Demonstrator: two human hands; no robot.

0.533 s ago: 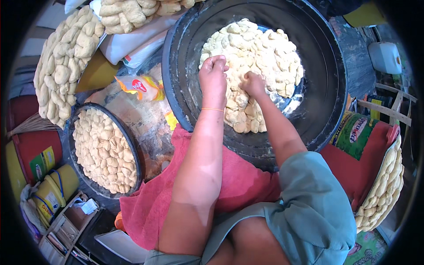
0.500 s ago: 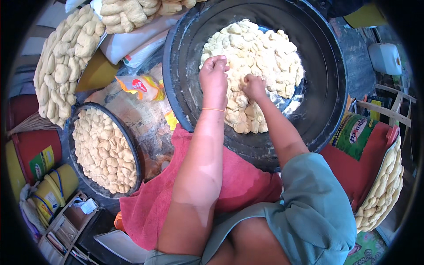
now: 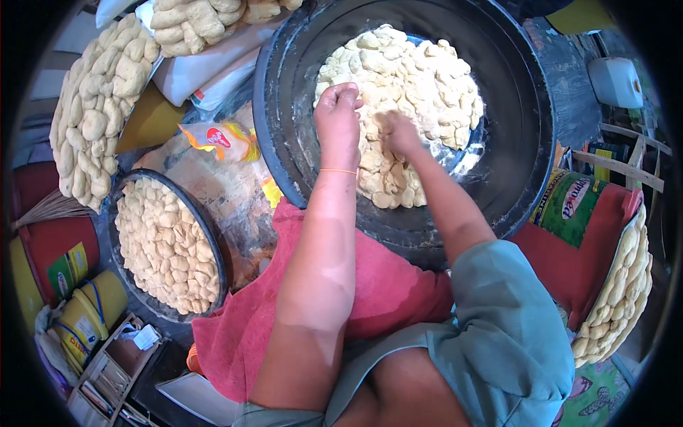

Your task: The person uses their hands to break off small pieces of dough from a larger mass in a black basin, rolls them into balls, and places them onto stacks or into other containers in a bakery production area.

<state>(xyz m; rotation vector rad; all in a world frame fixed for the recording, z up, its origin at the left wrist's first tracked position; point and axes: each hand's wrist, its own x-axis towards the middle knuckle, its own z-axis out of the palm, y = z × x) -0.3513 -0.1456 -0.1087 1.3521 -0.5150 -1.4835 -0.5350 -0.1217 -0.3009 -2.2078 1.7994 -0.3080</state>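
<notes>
A wide black tub [image 3: 521, 128] holds a broad heap of pale, lumpy dough pieces [image 3: 432, 85]. My left hand [image 3: 338, 117] is raised over the heap’s left part with its fingers curled closed; anything inside them is hidden. My right hand [image 3: 397, 134] is low at the middle of the dough, fingertips among the pieces and smeared by motion, so its grip is unclear. A red cloth [image 3: 235, 341] lies over my lap below the tub.
A round tray of dough lumps [image 3: 163, 235] sits lower left. Piled dough [image 3: 99, 107] stands upper left, more [image 3: 612, 292] at right. A yellow-orange plastic packet [image 3: 217, 142], red containers [image 3: 573, 242], yellow pails [image 3: 89, 313], a white jug [image 3: 615, 82] and a wooden crate [image 3: 114, 366] surround me.
The whole view has shifted slightly. My right hand has moved a little within the dough and is now blurred. My left hand stays curled over the heap.
</notes>
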